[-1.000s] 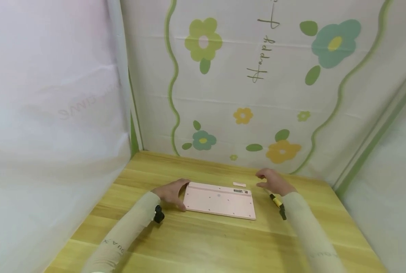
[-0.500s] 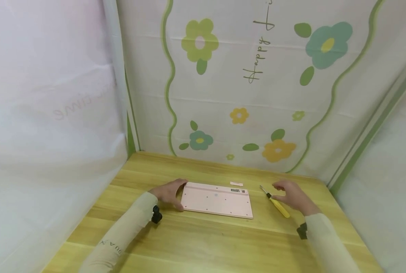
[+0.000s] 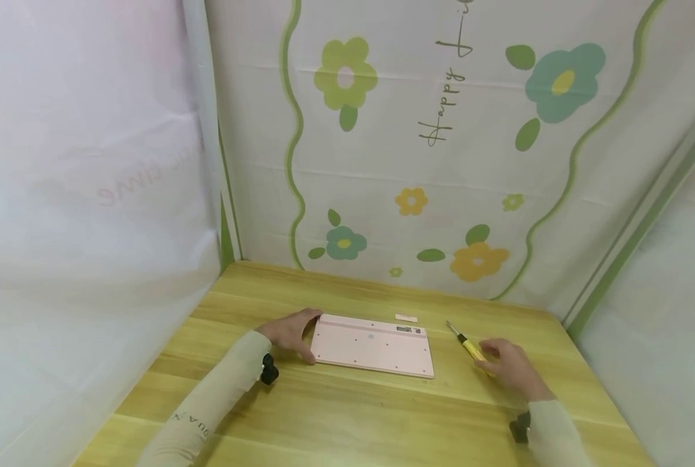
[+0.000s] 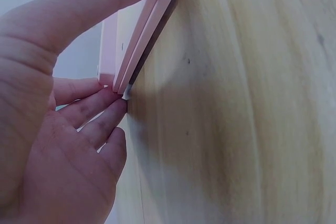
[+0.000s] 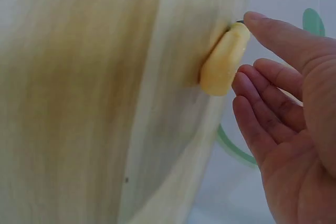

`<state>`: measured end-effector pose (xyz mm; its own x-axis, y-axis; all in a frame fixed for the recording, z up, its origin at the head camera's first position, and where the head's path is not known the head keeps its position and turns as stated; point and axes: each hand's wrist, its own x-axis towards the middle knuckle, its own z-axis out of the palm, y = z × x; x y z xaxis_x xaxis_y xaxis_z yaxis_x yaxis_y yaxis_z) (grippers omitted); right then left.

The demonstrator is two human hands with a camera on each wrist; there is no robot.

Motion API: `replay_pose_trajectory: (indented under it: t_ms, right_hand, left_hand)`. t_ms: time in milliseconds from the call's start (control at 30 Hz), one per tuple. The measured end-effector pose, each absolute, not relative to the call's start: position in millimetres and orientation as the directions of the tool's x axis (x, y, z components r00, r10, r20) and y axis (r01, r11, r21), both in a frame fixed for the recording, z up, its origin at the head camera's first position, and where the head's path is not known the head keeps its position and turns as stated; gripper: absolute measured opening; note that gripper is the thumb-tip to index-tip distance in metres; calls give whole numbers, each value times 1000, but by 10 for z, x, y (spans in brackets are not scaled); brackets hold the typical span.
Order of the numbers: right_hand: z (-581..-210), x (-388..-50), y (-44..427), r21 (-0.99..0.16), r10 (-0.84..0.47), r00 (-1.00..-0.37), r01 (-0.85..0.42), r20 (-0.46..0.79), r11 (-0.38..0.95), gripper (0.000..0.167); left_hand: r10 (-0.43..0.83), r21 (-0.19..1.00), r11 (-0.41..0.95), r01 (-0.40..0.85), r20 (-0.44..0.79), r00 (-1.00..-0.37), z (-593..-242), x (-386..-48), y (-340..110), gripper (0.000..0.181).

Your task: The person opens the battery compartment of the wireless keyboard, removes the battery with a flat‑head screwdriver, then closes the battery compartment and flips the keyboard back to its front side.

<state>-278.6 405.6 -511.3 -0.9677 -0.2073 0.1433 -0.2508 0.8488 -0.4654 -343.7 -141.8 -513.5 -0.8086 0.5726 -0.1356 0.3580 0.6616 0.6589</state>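
A pink keyboard (image 3: 376, 347) lies face down on the table, its underside dotted with several screws and a printed label near the far right corner. My left hand (image 3: 292, 332) holds its left end, thumb at the near corner and fingers at the far one; the left wrist view shows the fingertips against the pink edge (image 4: 144, 30). To the right lies a screwdriver (image 3: 471, 347) with a yellow handle (image 5: 224, 61) and a metal shaft. Over the handle's end hovers my right hand (image 3: 511, 368), fingers loosely bent and not wrapped round it.
Just beyond the keyboard's far edge lies a small pink cover strip (image 3: 406, 318). The wooden table (image 3: 347, 418) is enclosed by a flower-printed sheet (image 3: 382, 149) at the back and pale sheets at both sides.
My right hand has drawn back from the screwdriver's tip, moving right and nearer, and is now lower beside the handle's end. The left hand and keyboard keep their place.
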Motion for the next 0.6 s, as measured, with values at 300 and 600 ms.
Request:
replay_pose_trajectory:
  t_ms: [300, 600]
  right_hand:
    - [-5196, -2846, 4099, -444, -235, -966, -259, 110, 858, 40]
    - [-5236, -2937, 4033, -424, -214, -970, -243, 117, 872, 20]
  left_hand:
    - [556, 632, 686, 361, -136, -820, -5143, -3431, -1398, 121]
    - [564, 644, 676, 359, -138, -814, -5109, -3423, -1405, 122]
